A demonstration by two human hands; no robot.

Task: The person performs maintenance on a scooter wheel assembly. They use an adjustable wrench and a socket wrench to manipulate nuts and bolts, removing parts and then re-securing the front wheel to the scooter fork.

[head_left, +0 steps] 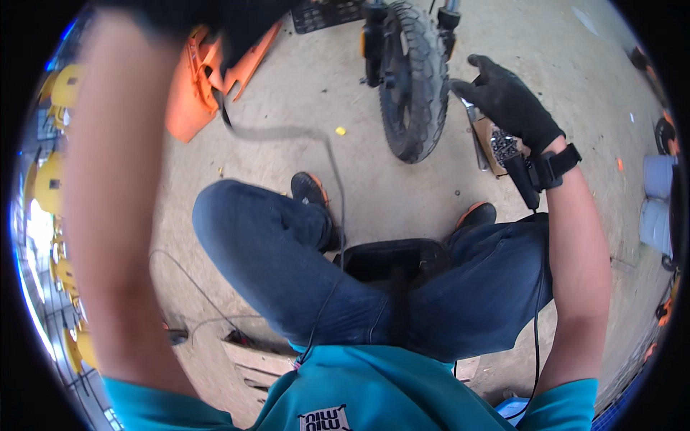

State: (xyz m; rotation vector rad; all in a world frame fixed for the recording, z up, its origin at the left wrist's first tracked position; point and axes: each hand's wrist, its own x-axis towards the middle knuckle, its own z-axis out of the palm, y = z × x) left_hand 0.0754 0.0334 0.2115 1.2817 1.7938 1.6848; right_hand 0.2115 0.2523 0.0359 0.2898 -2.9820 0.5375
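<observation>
Currently, wheel (pixel 422 86) left of released right grip (pixel 509 103); left grip (pixel 241 20) blurred, can't tell state.

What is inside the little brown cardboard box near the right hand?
The box holds a jumble of small dark and silvery pieces, perhaps screws or bolts. The gloved right hand seems to cover part; pieces lower down are hidden.
</observation>
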